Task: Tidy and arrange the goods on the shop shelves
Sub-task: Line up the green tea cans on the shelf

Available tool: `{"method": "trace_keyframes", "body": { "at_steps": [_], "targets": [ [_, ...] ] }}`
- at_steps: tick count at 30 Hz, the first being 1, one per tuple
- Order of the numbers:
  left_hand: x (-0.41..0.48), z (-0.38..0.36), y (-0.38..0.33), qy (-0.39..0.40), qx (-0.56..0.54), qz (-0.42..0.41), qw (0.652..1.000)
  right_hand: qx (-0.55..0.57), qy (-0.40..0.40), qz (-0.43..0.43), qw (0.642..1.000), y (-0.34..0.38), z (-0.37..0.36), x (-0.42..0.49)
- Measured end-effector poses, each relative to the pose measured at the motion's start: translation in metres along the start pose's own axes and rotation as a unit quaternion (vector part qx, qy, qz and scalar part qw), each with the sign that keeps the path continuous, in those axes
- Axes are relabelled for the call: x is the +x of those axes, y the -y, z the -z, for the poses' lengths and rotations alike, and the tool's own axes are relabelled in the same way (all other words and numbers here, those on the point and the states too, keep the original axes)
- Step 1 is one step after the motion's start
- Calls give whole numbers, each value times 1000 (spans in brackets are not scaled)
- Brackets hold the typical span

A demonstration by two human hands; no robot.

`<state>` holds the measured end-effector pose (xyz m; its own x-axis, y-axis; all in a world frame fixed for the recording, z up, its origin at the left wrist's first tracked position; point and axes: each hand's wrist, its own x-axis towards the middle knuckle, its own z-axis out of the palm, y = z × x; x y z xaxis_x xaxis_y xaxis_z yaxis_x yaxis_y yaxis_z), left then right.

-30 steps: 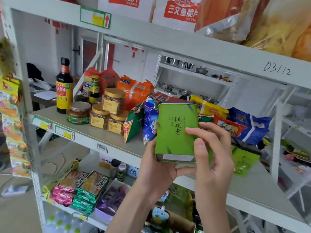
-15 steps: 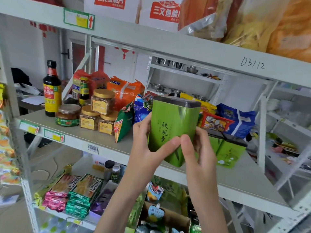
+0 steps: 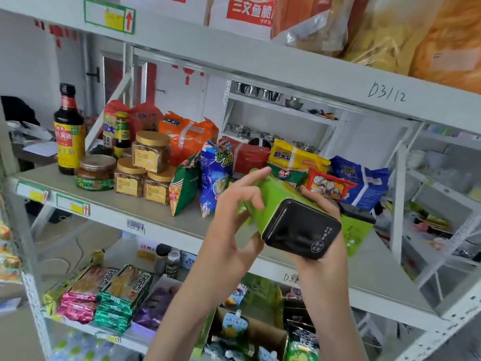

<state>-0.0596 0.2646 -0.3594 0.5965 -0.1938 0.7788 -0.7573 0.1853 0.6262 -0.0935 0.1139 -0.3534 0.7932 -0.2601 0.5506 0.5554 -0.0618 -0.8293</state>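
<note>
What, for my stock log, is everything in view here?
shelves: 3 tiers, white, across the view
held tin: 1, green with black lid, tilted in both hands
second tin: 1, green with black lid, middle tier, right of held tin
sauce bottle: 1, dark with yellow label, middle tier, left end
gold-lidded jars: 3, clear, middle tier, one atop two
low jar: 1, green label, beside sauce bottle
snack bags: several, mixed colours, middle tier
large bags: several, orange and yellow, top tier
flat packs: several, pink and green, bottom tier
left hand: 1, grips held tin's body
right hand: 1, grips held tin near lid
</note>
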Motion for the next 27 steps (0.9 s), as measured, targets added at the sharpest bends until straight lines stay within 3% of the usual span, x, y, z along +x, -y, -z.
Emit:
{"method": "trace_keyframes", "body": {
  "at_steps": [5,8,12,15,22,27],
  "targets": [
    [-5,-14,4,5,85,-7,996,30,8,-6,999,3,7,-2],
    [-6,-23,13,6,146,-5,989,-100,18,28,994,-8,14,-6],
    [1,-30,29,-49,116,49,991,-162,21,-24,986,-23,30,-8],
    [16,-37,58,-33,95,79,992,-193,17,-40,980,-30,39,-6],
    [77,-44,146,16,219,105,970,-182,-74,-84,977,-46,71,0],
    [92,-55,175,47,203,131,969,-159,-125,-87,975,-49,96,9]
  ]
}}
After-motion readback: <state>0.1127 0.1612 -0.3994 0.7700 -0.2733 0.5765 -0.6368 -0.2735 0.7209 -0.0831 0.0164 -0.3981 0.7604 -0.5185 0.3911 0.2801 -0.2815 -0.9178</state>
